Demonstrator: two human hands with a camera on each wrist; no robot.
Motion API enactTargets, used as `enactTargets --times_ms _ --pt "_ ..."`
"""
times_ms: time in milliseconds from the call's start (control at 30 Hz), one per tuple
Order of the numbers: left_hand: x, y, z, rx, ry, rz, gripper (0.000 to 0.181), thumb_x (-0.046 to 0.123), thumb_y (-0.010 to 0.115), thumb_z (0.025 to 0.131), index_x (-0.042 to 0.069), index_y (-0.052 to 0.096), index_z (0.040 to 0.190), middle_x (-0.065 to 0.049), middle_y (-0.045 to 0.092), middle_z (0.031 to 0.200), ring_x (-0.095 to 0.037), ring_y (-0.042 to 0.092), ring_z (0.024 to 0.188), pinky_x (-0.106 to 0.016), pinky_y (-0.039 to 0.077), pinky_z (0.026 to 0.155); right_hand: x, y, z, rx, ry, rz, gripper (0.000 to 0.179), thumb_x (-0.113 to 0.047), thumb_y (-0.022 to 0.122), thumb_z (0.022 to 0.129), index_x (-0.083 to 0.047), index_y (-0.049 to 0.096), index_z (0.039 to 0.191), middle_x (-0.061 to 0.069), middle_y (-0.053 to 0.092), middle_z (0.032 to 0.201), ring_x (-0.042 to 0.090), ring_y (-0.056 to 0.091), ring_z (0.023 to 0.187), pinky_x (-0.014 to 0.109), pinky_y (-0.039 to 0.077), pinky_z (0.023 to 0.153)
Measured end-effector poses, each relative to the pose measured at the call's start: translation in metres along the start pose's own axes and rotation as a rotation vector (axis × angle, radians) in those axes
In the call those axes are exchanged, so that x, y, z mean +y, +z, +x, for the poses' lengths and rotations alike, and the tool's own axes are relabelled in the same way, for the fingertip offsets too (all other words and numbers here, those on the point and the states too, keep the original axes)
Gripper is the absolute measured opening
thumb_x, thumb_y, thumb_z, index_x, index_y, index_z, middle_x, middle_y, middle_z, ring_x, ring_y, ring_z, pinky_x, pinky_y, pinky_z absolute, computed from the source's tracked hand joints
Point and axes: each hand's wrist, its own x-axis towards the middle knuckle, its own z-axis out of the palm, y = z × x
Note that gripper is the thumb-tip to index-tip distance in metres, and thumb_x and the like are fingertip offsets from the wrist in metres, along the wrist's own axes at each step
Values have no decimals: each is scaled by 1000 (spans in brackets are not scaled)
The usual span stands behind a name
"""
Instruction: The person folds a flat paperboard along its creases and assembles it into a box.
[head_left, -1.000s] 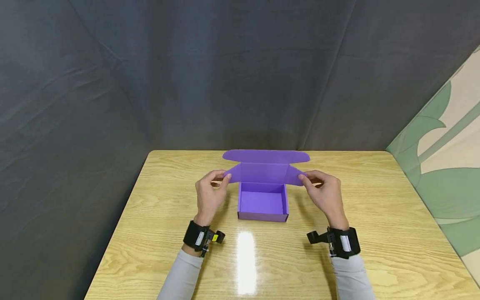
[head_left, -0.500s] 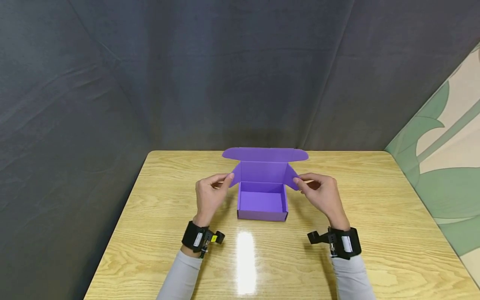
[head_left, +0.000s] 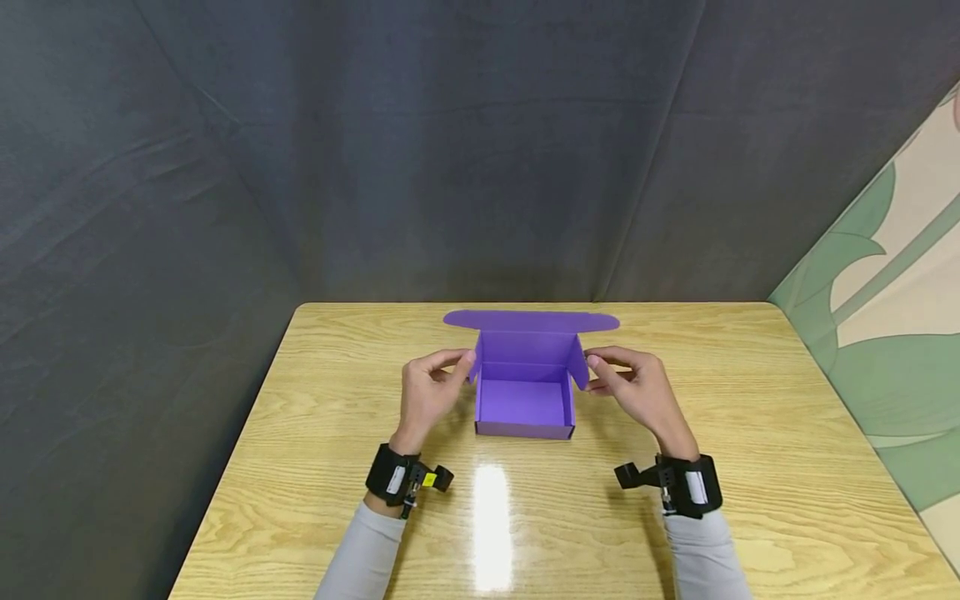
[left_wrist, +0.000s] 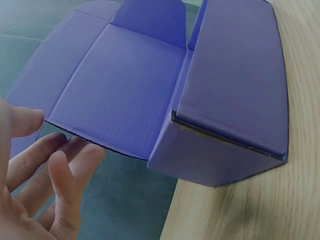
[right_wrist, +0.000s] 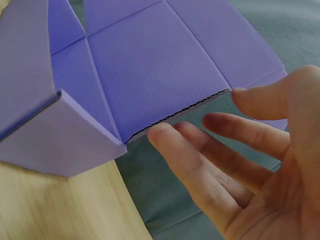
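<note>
A purple cardboard box [head_left: 525, 431] stands on the table with its lid [head_left: 525, 348] raised at the back. Its left side flap [head_left: 476, 360] and right side flap [head_left: 578, 363] stand forward from the lid. My left hand [head_left: 431, 387] holds the left flap, thumb at its corner and fingers on the outer side. On the other flap my right hand [head_left: 640, 387] has a matching hold, with the thumb [right_wrist: 252, 100] at one end of the corrugated edge and fingertips along it. The box's inside is bare.
The wooden table [head_left: 337, 533] runs up to a dark grey curtain [head_left: 480, 150] behind. A leaf-patterned panel [head_left: 892, 333] stands at the right. The lid's wide front tuck flap [head_left: 531, 321] extends past both sides of the box.
Both side flaps have swung forward and inward, from spread wide to nearly square with the lid. The two hands have moved closer together with them.
</note>
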Motion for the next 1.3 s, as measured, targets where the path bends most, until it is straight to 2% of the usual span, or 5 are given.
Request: enactTargets --times_ms 200,467,700,967,1300 --pt "0 1 0 -70 -77 -86 22 18 76 101 6 81 118 -13 81 115 -39 78 74 -34 62 56 3 0 2 -39 21 52 41 -22 67 108 5 66 139 30 67 137 36 81 83 47 66 77" --pt "-3 1 -1 -148 -141 -137 30 17 72 104 3 76 130 -19 73 134 -49 75 75 -20 40 43 4 6 3 -95 23 98 48 -24 64 110 6 59 146 31 61 146 41 80 83 55 64 77" --pt "-5 -3 0 -254 -122 -136 43 14 66 107 5 62 149 -16 64 150 -48 73 77 -38 64 69 5 6 3 -101 8 79 48 -22 63 110 8 58 147 33 57 150 33 81 82 52 65 77" --pt "-5 -8 0 -313 -78 -80 41 14 64 108 7 63 149 -15 64 150 -45 76 82 -22 44 51 3 6 1 -128 24 66 49 -21 63 110 9 57 148 33 55 152 35 81 86 50 66 78" --pt "-5 -10 0 -336 -99 -85 42 14 66 107 7 63 148 -16 64 150 -47 76 88 -23 52 58 -2 4 -1 -159 88 110 50 -17 65 108 12 55 147 40 61 138 45 79 86 56 64 80"
